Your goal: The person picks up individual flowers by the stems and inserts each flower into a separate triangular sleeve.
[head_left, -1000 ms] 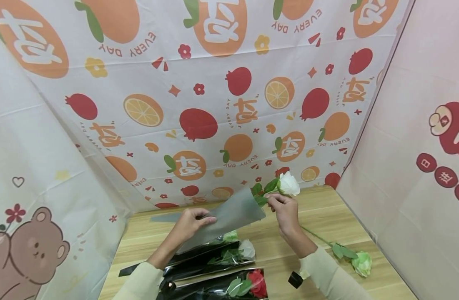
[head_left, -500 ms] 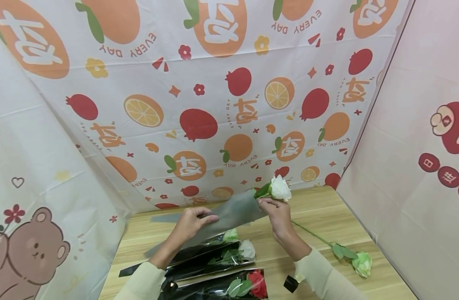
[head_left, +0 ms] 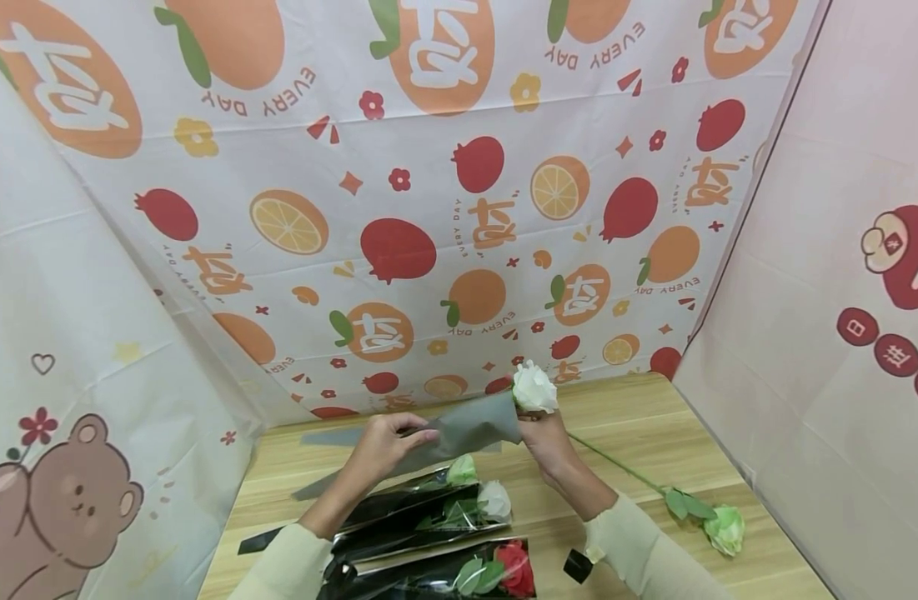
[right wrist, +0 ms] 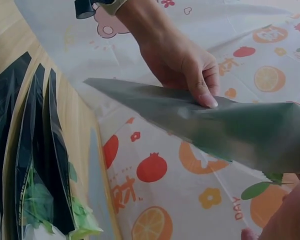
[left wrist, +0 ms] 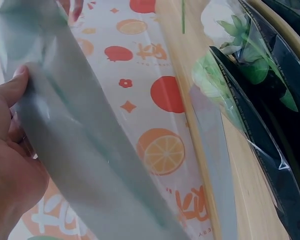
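Observation:
My left hand (head_left: 393, 443) pinches a grey translucent flower sleeve (head_left: 477, 423) between thumb and fingers. In the left wrist view the sleeve (left wrist: 80, 125) stretches past the thumb, and a faint green stem shows through it. A white rose (head_left: 535, 387) sticks out of the sleeve's open right end, only its head showing. My right hand (head_left: 550, 448) holds the rose just below the head, at the sleeve's mouth; its fingertips are partly hidden there. Green leaves (right wrist: 257, 189) peek out by the sleeve's edge in the right wrist view.
Several dark-wrapped flowers lie in front, among them a red rose (head_left: 514, 567), a white rose (head_left: 494, 500) and a pale green rose (head_left: 462, 471). A loose green rose (head_left: 724, 529) lies at right. Another flat grey sleeve (head_left: 327, 437) lies behind on the wooden table (head_left: 639, 417).
The white rose has moved left and down, its leaves passing into the sleeve until mainly the head shows. My right hand has moved left with it; the left hand has kept its hold.

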The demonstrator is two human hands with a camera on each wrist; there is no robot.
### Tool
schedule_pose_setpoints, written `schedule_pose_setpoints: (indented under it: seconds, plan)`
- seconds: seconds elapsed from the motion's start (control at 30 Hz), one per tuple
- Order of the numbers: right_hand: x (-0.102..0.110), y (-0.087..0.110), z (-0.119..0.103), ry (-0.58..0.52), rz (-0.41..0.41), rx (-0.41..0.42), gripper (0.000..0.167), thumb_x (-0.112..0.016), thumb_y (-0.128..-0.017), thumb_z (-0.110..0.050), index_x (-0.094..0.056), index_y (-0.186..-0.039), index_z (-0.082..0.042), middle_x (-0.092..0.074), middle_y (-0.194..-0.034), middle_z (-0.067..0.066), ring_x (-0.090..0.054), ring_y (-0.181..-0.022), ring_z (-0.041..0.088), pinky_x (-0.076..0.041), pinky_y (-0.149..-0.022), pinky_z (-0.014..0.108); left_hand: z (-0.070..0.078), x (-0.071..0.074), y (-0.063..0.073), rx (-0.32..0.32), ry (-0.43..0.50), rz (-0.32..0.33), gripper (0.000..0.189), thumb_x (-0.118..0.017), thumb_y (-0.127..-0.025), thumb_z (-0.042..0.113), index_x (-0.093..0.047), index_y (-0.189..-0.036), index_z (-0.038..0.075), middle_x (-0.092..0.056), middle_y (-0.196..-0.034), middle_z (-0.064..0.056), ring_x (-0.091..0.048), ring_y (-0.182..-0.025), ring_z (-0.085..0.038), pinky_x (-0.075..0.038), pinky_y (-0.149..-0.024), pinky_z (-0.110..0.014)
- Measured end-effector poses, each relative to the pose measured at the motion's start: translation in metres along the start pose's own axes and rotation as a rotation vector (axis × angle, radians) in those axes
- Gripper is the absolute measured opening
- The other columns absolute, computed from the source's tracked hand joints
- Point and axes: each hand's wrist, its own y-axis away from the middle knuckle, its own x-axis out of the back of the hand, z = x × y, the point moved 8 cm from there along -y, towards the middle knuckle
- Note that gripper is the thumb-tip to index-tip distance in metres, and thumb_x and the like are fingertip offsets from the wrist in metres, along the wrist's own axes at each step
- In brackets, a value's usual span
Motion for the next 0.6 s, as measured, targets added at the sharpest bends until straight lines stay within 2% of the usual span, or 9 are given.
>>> schedule_pose_setpoints:
  seconds: [0.1,0.2,0.27,0.4,0.5,0.6]
  plan:
    - [-0.005,-0.001,0.0,0.04,-0.051,-0.001,0.061,-0.072,-0.095,-0.003,-0.053,-0.152,-0.014,-0.05,-0.158,0.003,-0.048,-0.138,0.014,-0.049,-0.095,0.025,0.001,-0.001,0.0,-0.01,-0.001,0.0,0.008,-0.083,-0.088,0.025,-0.082,-0.092,0.018,-0.08,-0.088,0.0,-0.036,-0.05,0.001,-0.039,-0.055,-0.02]
    - [-0.009,-0.002,0.0,0.064,-0.095,-0.01,0.057,-0.069,-0.098,-0.007,-0.053,-0.152,-0.016,-0.041,-0.165,0.003,-0.041,-0.147,0.022,-0.048,-0.098,0.026,0.001,-0.002,0.0,-0.022,-0.001,-0.008,0.006,-0.083,-0.088,0.021,-0.082,-0.092,0.016,-0.081,-0.091,-0.002,-0.048,-0.055,0.002,-0.044,-0.058,-0.02]
    - [-0.011,-0.003,0.0,0.081,-0.12,-0.012,0.055,-0.069,-0.099,-0.009,-0.054,-0.152,-0.016,-0.044,-0.163,0.005,-0.041,-0.147,0.025,-0.048,-0.097,0.027,0.001,-0.002,0.0,-0.033,0.003,-0.019,0.004,-0.081,-0.09,0.017,-0.082,-0.093,0.014,-0.081,-0.093,-0.004,-0.057,-0.061,0.003,-0.047,-0.059,-0.02]
    - [-0.012,-0.004,-0.001,0.124,-0.132,-0.001,0.05,-0.07,-0.097,-0.009,-0.059,-0.146,-0.014,-0.059,-0.146,0.009,-0.054,-0.127,0.017,-0.046,-0.096,0.03,0.004,-0.003,0.001,-0.071,0.007,-0.034,0.005,-0.078,-0.092,0.011,-0.082,-0.095,0.013,-0.082,-0.095,-0.005,-0.07,-0.077,0.001,-0.053,-0.065,-0.02]
    - [-0.012,-0.005,-0.002,0.148,-0.128,0.004,0.044,-0.071,-0.096,-0.007,-0.064,-0.139,-0.011,-0.063,-0.138,0.009,-0.055,-0.116,0.01,-0.046,-0.095,0.032,0.006,-0.004,0.0,-0.105,0.007,-0.041,0.006,-0.078,-0.091,0.01,-0.082,-0.094,0.013,-0.081,-0.095,-0.004,-0.073,-0.083,-0.002,-0.057,-0.069,-0.02]
    - [-0.012,-0.004,-0.002,0.173,-0.133,0.004,0.041,-0.072,-0.096,-0.008,-0.066,-0.136,-0.01,-0.066,-0.132,0.009,-0.058,-0.113,0.009,-0.047,-0.094,0.032,0.007,-0.005,0.0,-0.131,0.007,-0.049,0.006,-0.079,-0.091,0.01,-0.082,-0.094,0.013,-0.081,-0.095,-0.003,-0.074,-0.085,-0.003,-0.058,-0.071,-0.02]
